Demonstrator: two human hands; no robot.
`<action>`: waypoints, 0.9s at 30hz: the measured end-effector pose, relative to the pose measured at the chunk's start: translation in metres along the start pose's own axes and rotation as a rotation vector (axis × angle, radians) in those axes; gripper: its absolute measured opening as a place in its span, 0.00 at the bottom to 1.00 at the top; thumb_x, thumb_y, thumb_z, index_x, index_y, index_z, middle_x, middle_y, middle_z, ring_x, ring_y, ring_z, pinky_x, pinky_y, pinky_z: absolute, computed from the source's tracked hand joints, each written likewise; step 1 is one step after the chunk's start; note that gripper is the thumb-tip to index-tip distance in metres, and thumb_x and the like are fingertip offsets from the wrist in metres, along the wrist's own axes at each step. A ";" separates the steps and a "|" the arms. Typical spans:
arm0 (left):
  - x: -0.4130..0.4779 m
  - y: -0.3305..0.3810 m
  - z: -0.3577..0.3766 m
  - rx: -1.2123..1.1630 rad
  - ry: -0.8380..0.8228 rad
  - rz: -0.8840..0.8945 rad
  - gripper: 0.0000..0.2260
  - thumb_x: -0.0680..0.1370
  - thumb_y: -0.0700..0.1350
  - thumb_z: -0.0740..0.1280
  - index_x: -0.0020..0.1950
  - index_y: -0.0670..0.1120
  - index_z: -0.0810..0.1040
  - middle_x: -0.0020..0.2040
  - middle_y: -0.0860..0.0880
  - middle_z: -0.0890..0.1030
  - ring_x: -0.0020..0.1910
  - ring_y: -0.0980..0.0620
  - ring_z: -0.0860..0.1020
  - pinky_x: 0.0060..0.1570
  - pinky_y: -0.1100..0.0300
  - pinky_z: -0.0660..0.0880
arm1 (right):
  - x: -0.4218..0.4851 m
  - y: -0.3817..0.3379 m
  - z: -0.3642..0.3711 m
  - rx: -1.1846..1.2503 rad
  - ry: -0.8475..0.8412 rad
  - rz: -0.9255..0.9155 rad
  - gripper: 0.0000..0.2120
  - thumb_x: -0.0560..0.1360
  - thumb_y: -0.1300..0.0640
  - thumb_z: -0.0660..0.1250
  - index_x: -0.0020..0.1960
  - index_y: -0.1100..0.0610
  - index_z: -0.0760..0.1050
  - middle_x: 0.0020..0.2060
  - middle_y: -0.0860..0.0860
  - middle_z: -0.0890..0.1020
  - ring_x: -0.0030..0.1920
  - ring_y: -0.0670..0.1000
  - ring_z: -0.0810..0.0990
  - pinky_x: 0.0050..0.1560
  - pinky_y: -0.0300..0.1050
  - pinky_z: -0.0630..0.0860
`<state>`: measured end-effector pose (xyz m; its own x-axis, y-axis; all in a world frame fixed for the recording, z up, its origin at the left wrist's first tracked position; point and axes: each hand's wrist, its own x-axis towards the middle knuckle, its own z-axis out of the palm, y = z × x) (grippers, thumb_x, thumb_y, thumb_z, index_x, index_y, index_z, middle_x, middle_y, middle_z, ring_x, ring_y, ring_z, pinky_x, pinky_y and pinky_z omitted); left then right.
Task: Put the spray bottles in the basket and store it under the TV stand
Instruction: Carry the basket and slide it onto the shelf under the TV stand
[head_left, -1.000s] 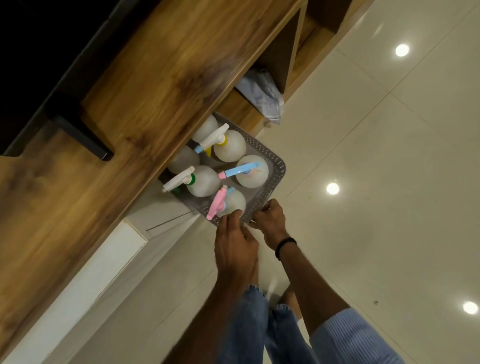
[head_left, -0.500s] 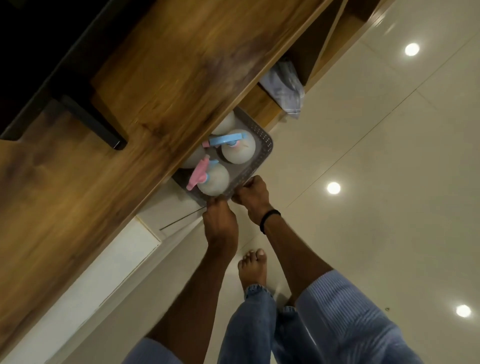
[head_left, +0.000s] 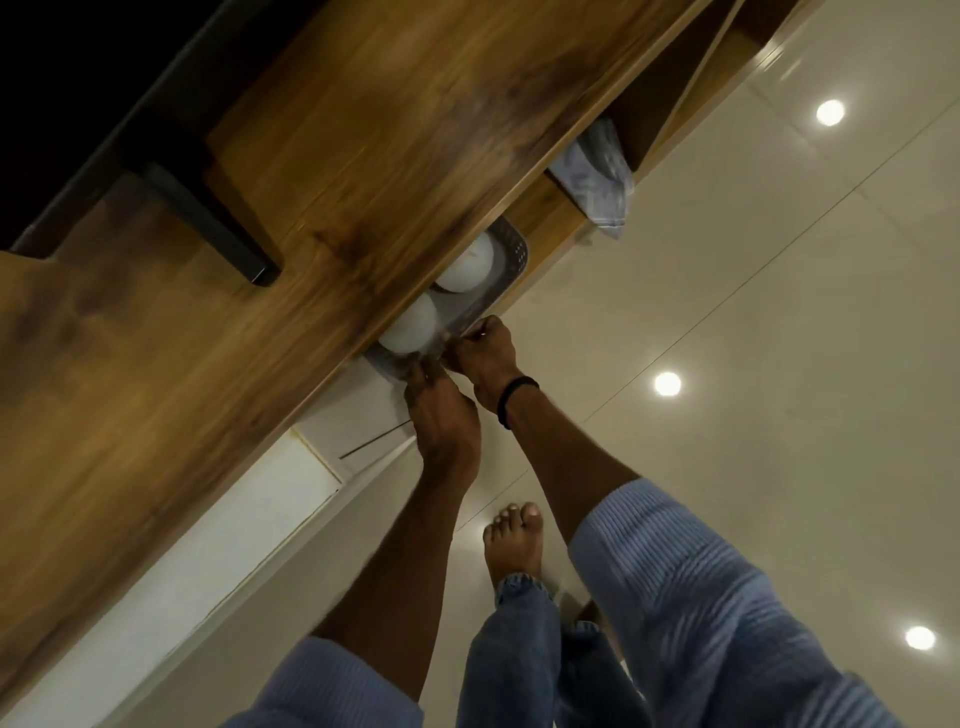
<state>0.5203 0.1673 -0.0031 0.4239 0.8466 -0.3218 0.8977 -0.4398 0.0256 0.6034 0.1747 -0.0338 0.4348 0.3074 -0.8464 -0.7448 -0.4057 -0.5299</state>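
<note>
A: Grey basket (head_left: 511, 265) sits further under the wooden TV stand (head_left: 322, 208) than half a second ago; the pink and blue spray heads no longer show.
B: Visible contents?
A: Two white bottles (head_left: 462, 267), round bodies only, tops hidden by the stand's edge.
B: Hands?
A: Left hand (head_left: 441, 415) and right hand (head_left: 483, 358) both curled on the basket's near rim, side by side.
B: Surroundings?
A: Blue cloth (head_left: 597, 176) in the next compartment, bare foot (head_left: 514, 540) on the glossy tile floor (head_left: 753, 364).
</note>
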 end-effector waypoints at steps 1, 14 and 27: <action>0.001 -0.002 0.003 -0.021 0.005 -0.002 0.21 0.72 0.36 0.72 0.64 0.36 0.75 0.59 0.37 0.80 0.57 0.43 0.79 0.56 0.53 0.77 | 0.001 -0.002 0.003 -0.017 -0.002 0.000 0.13 0.72 0.63 0.71 0.44 0.51 0.68 0.46 0.58 0.83 0.46 0.60 0.84 0.47 0.61 0.84; 0.021 -0.019 0.021 0.030 -0.027 0.077 0.29 0.80 0.53 0.47 0.74 0.37 0.65 0.71 0.38 0.71 0.72 0.43 0.67 0.73 0.50 0.61 | 0.005 -0.008 0.027 -0.101 0.021 -0.050 0.12 0.74 0.53 0.72 0.44 0.47 0.67 0.52 0.55 0.81 0.53 0.59 0.81 0.53 0.60 0.81; 0.006 -0.014 0.002 0.121 -0.080 0.158 0.33 0.78 0.57 0.52 0.77 0.39 0.59 0.75 0.38 0.66 0.75 0.42 0.63 0.75 0.51 0.56 | -0.028 -0.017 0.007 -0.090 -0.001 -0.045 0.09 0.75 0.59 0.69 0.48 0.47 0.71 0.52 0.55 0.83 0.54 0.59 0.83 0.52 0.57 0.83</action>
<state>0.5102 0.1777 -0.0073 0.5433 0.7397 -0.3970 0.7976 -0.6024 -0.0308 0.6005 0.1790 -0.0011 0.4661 0.3283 -0.8216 -0.6758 -0.4672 -0.5701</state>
